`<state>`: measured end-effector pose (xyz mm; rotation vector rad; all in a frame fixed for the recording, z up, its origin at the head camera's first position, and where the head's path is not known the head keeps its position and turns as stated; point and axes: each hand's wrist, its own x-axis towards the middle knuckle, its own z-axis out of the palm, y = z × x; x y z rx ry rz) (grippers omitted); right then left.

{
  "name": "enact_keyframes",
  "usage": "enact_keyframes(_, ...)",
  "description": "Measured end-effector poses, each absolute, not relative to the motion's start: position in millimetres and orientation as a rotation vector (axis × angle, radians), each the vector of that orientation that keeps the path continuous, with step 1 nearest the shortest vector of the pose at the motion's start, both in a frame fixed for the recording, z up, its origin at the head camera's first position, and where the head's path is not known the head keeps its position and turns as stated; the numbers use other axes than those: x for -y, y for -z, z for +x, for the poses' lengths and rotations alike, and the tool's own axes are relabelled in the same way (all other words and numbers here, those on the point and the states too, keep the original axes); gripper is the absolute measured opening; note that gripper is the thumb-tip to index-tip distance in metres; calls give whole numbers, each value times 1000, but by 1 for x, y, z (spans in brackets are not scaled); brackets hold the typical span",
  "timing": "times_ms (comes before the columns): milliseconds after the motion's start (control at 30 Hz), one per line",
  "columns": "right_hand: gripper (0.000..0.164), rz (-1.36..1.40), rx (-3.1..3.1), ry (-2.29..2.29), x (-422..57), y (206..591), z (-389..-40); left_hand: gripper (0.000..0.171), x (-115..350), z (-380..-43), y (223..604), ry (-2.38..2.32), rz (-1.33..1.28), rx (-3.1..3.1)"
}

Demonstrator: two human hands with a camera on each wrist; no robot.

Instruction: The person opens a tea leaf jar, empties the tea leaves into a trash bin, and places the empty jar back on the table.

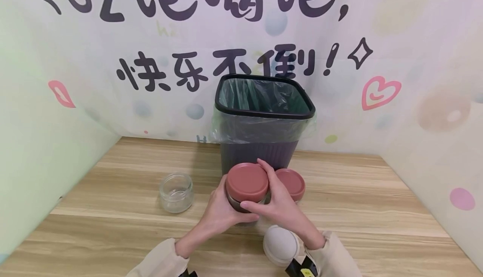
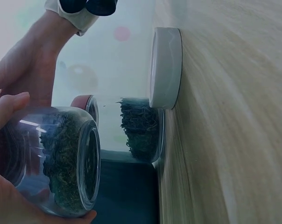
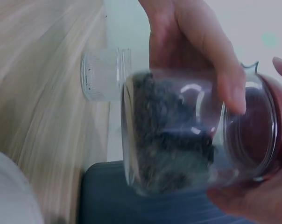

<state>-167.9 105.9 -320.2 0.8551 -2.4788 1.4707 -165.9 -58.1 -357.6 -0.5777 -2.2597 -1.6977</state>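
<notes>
A glass jar (image 2: 68, 161) of dark, dried, leaf-like bits is held up off the table, its red lid (image 1: 247, 181) at the mouth. My left hand (image 1: 220, 213) grips the jar's glass body from the left. On the other side, my right hand (image 1: 282, 203) curls its thumb and fingers around the lid's edge. Just behind the right hand stands a second red-lidded jar (image 1: 292, 183); the left wrist view shows similar dark contents inside it. A white round object (image 1: 280, 244) lies on the table near the right wrist.
A dark bin (image 1: 260, 153) with a clear liner stands behind the hands, against the printed backdrop (image 1: 166, 113). To the left, a small lidless glass jar (image 1: 176, 194) sits on the wooden table (image 1: 113, 193). Walls close in both sides.
</notes>
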Motion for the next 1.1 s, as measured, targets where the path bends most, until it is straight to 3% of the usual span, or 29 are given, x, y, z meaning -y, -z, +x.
enact_keyframes(400,97,599,2402,-898,-84,309,-156,86,55,-163,357,1525,-489,2290)
enact_keyframes(533,92,578,2389,-845,-80,311,-156,87,54,-164,359,1493,-492,2310)
enact_keyframes(700,82,620,2386,-847,-82,313,-158,90,54,-163,359,1498,-502,2315)
enact_keyframes(1100,77,859,2490,-996,-95,310,-162,90,54,-162,359,1595,-517,2307)
